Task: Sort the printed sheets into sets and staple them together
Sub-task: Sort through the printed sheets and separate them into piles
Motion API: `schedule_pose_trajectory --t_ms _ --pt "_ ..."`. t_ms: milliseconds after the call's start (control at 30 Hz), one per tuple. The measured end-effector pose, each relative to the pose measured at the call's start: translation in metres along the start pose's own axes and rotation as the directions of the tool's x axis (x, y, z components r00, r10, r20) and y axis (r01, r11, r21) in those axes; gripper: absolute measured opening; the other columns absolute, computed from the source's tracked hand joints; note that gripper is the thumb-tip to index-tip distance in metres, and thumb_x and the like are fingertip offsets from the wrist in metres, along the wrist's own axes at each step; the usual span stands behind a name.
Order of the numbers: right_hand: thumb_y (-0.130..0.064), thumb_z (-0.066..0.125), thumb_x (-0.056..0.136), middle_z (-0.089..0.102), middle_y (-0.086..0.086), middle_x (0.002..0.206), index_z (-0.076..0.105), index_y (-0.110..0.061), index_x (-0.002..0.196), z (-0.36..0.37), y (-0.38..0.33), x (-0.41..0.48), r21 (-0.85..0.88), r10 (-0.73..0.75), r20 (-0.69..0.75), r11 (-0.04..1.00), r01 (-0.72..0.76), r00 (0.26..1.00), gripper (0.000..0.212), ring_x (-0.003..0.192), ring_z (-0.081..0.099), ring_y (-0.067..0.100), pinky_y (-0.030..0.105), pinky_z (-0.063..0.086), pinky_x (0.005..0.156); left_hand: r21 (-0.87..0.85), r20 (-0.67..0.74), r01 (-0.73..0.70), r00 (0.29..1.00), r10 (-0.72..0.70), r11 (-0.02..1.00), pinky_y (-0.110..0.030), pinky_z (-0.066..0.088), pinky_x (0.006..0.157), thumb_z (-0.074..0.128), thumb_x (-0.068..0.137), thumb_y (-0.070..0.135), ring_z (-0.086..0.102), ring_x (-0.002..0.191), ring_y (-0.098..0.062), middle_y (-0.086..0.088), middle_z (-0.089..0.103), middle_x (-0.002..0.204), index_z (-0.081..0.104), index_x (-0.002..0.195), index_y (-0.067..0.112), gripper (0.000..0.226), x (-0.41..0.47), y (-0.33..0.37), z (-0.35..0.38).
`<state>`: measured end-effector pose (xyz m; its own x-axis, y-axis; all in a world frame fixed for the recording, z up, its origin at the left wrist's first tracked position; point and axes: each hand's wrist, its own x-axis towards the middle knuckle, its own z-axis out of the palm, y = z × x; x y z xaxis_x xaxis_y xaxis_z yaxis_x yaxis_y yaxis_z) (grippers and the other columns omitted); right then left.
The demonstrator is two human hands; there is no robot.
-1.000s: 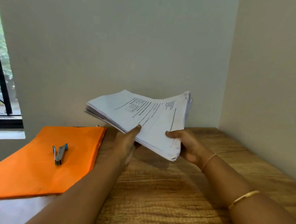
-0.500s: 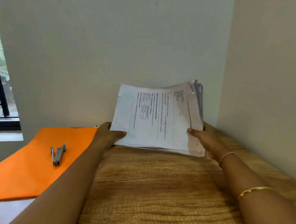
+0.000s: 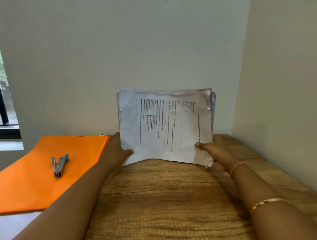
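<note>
Wood-grain table (image 3: 160, 200) across lower frame. Two bracelets on arm at right: gold bangle (image 3: 266, 202) and thin band (image 3: 238, 166). One orange folder (image 3: 35, 183) at left, with one metal stapler (image 3: 59, 165) lying on it. At centre, one stack of printed sheets (image 3: 164, 127) held upright at table level. Left hand (image 3: 117, 150) and right hand (image 3: 217, 150) gripping its sides, thumbs in front. Print turned sideways, small grid included, unreadable. Behind, plain wall (image 3: 120, 55); window (image 3: 0, 105) at far left.
</note>
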<state>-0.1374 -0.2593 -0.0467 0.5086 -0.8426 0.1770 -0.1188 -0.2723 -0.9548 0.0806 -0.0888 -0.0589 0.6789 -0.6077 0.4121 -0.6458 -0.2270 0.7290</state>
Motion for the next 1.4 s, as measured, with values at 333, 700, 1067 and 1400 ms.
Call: schedule_pose_trajectory --t_ms 333,700,1067,1400 --pt "-0.006 0.057 0.091 0.058 0.011 0.099 0.052 -0.003 0.125 -0.003 -0.005 -0.002 -0.063 -0.021 -0.049 0.998 0.017 0.999 0.034 0.077 0.053 0.019 0.031 0.046 0.074 0.029 0.024 -0.017 1.000 0.016 0.999 -0.032 0.035 0.099 0.072 0.081 0.012 0.042 0.129 -0.027 -0.010 0.046 0.142 0.037 0.139 0.009 0.068 0.002 0.003 -0.001" --pt "0.010 0.057 0.081 0.067 0.015 0.107 0.056 -0.008 0.119 -0.042 0.013 0.004 0.397 0.077 0.311 0.895 -0.203 0.947 0.043 0.098 0.064 0.029 0.040 0.058 0.078 -0.505 0.611 0.288 0.785 0.101 0.814 -0.042 0.053 0.090 0.082 0.064 0.005 0.063 0.110 -0.026 -0.006 0.065 0.121 0.052 0.128 0.019 0.072 0.006 0.008 -0.053" --pt "0.009 0.055 0.080 0.073 0.012 0.082 0.059 -0.006 0.102 -0.045 0.012 0.000 0.358 0.130 0.399 0.889 -0.285 0.908 0.027 0.082 0.067 0.030 0.032 0.060 0.062 -0.646 0.638 0.523 0.769 0.017 0.556 -0.048 0.056 0.079 0.097 0.026 0.019 0.065 0.104 -0.034 -0.018 0.065 0.118 0.059 0.120 0.008 0.102 0.005 -0.002 -0.040" --pt "-0.066 0.056 0.075 0.062 0.018 0.124 0.063 -0.005 0.121 -0.038 -0.006 0.005 0.729 -0.034 0.374 0.628 -0.271 0.927 0.077 0.110 0.062 0.034 0.051 0.055 0.080 -0.787 0.411 0.409 0.906 -0.103 0.462 -0.036 0.060 0.063 0.049 0.092 -0.001 0.068 0.083 -0.028 -0.017 0.068 0.106 0.054 0.121 0.003 0.029 0.009 0.005 -0.026"
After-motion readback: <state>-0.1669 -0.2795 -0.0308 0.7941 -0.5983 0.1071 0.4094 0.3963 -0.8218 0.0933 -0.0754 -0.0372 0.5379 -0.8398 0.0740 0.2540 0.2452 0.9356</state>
